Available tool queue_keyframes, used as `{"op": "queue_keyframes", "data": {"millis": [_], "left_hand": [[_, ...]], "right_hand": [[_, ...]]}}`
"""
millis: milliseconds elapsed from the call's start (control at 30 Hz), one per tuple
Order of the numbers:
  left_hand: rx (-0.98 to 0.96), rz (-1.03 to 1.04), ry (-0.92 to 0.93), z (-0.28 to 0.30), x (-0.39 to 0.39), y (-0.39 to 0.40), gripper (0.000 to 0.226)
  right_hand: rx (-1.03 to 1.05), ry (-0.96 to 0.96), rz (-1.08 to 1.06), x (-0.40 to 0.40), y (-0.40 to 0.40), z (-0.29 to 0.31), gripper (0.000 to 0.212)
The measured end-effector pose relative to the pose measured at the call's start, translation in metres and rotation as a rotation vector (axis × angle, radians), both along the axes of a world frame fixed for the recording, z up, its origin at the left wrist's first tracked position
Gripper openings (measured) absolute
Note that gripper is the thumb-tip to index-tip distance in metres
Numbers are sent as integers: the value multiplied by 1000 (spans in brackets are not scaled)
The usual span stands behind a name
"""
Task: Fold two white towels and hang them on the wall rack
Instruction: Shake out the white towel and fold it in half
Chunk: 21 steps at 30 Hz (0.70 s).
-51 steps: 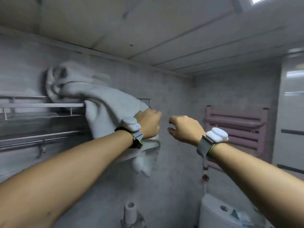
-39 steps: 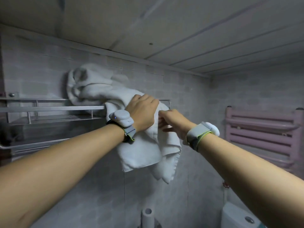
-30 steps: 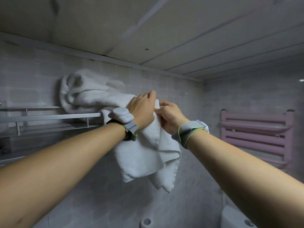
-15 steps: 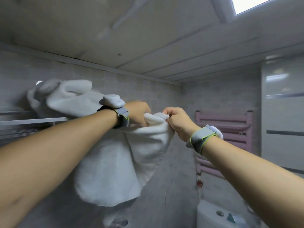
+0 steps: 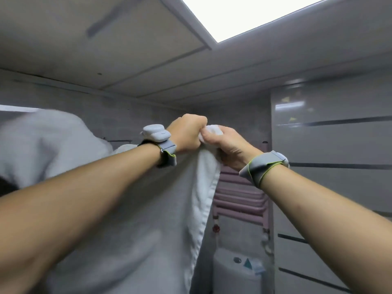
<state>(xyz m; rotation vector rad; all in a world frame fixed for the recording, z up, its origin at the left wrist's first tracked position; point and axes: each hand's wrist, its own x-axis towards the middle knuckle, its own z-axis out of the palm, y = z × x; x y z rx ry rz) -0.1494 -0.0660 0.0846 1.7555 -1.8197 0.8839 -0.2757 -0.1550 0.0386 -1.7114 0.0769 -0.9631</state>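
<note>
A white towel (image 5: 161, 219) hangs down in front of me from both fists, held up at head height. My left hand (image 5: 187, 132) and my right hand (image 5: 224, 145) are clenched side by side on the same top edge of it, knuckles touching. More white cloth (image 5: 42, 141) bulges at the left behind my left forearm; I cannot tell whether it is the same towel or a second one. The wall rack is hidden behind cloth and arm.
A pink towel radiator (image 5: 241, 200) is fixed to the far wall behind the towel's right edge. Below it stands a white toilet cistern (image 5: 231, 272). Glossy grey wall panels (image 5: 331, 155) fill the right side, and a bright ceiling light (image 5: 244, 15) is overhead.
The towel has come off the metal rack and been lifted up and to the right; it now hangs unrolled from both fists. My view has swung right, away from the rack.
</note>
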Motion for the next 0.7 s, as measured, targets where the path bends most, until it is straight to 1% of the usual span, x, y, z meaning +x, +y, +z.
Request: {"op": "queue_keyframes", "data": {"millis": [67,133,167,200,233,267,300,367,400,433,467,500,567,600,633,700], "left_hand": [[-11,-26,113,2,-22,-4,17],[22,-71,290,1,-39,-6,28],[61,-137,387,1,-52,-6,37],[127,-224,457,1,-55,-4,45],[226,-329,484,-1,-64,-3,50],[337,-430,526,-5,-72,-1,50],[432,-497,600,-10,-73,2,44],[571,-550,828,-19,-81,8,30],[627,-575,909,-24,-83,10,21],[649,-589,937,-31,-83,7,15],[637,-579,934,-38,-85,6,11],[590,-548,907,-43,-87,0,13],[448,-472,879,-51,-87,-7,27],[369,-461,899,-52,-87,-12,33],[286,-473,936,-53,-88,-17,35],[142,-541,1028,-50,-93,-27,26]], "right_hand": [[-28,-97,-38,-22,-6,0,30],[-44,-154,-88,-42,-4,1,22],[-51,-179,-122,-56,-1,2,19],[-63,-200,-136,-59,1,3,19],[-70,-211,-145,-68,4,3,19],[-87,-214,-155,-77,5,3,18],[-87,-228,-154,-79,4,1,16],[-71,-260,-129,-94,4,-3,19],[-60,-263,-106,-100,4,-5,21],[-57,-257,-97,-104,4,-9,21],[-60,-246,-111,-108,4,-13,20],[-68,-234,-145,-113,2,-16,17],[-62,-219,-186,-118,-4,-23,8],[-60,-211,-215,-123,-9,-27,5],[-53,-200,-253,-129,-16,-29,6],[-49,-143,-339,-141,-25,-29,8]]}}
